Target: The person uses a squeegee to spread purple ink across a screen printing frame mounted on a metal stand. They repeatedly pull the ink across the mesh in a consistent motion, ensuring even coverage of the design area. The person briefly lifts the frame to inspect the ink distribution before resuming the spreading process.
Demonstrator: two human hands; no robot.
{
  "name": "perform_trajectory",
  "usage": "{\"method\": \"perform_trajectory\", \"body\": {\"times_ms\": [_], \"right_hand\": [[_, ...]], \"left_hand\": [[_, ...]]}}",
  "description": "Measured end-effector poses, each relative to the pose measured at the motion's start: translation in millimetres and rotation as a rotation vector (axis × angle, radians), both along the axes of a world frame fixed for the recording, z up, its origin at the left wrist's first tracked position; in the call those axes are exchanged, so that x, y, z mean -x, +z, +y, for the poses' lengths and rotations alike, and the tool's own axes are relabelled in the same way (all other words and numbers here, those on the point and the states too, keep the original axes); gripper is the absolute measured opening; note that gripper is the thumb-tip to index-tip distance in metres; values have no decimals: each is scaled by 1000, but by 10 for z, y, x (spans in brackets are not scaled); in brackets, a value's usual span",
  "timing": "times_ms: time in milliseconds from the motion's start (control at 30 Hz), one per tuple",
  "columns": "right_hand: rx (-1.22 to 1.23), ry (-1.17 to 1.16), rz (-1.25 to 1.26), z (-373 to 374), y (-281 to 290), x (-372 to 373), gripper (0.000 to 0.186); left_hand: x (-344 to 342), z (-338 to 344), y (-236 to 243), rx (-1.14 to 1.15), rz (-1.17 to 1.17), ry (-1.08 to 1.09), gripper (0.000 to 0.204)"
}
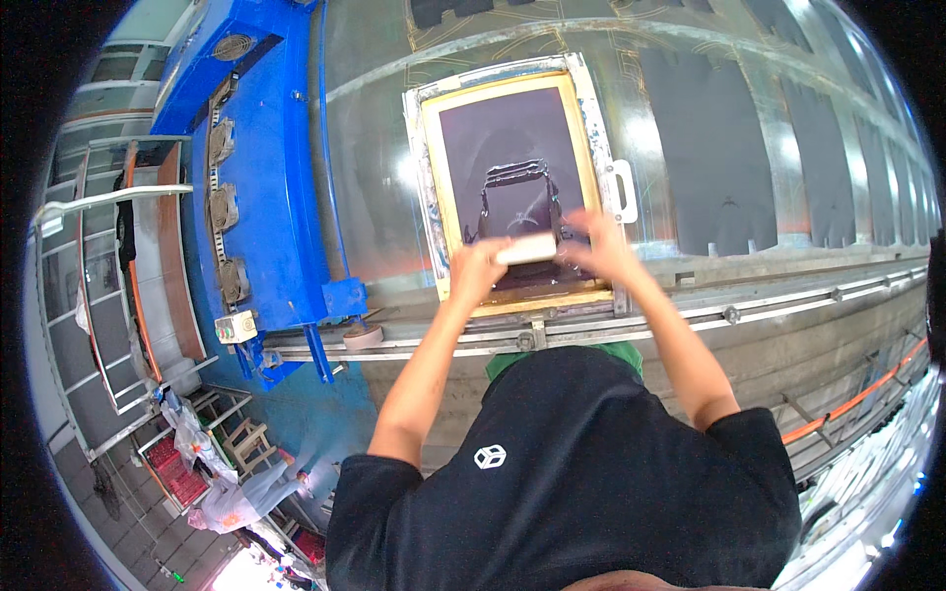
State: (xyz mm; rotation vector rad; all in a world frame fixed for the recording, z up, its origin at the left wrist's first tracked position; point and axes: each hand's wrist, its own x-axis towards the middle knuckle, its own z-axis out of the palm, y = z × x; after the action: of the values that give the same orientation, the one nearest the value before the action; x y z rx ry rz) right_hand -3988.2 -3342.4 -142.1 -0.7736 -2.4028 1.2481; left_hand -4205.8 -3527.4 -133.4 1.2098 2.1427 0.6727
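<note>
My left hand [477, 264] is closed on a pale squeegee [527, 248], held over the lower part of a screen-printing screen. My right hand [593, 244], blurred by motion, has its fingers apart just beside the squeegee's right end. The screen [458, 123] has a yellow inner border, a worn metal frame [414, 133] and a white handle [621, 190] on the right side. Dark, glossy ink [515, 177] lies in thick streaks around a small pale motif on the purple-grey mesh.
A long metal printing table [365, 118] carries several dark fabric panels [714, 148] at right. A rail [731, 315] runs along its near edge. A blue machine [256, 148] stands at left, beside racks [89, 286]. Bagged items [236, 502] sit at lower left.
</note>
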Motion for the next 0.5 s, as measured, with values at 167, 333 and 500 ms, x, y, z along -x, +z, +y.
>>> {"method": "perform_trajectory", "body": {"times_ms": [167, 333, 500], "right_hand": [[-199, -601, -121, 1132, -618, 12, 33], [100, -541, -79, 1189, -592, 287, 29], [41, -604, -55, 1183, -333, 309, 30]], "left_hand": [[370, 808, -79, -113, 79, 44, 37], [145, 355, -259, -237, 379, -58, 51], [-579, -428, -406, -197, 474, -88, 53]]}}
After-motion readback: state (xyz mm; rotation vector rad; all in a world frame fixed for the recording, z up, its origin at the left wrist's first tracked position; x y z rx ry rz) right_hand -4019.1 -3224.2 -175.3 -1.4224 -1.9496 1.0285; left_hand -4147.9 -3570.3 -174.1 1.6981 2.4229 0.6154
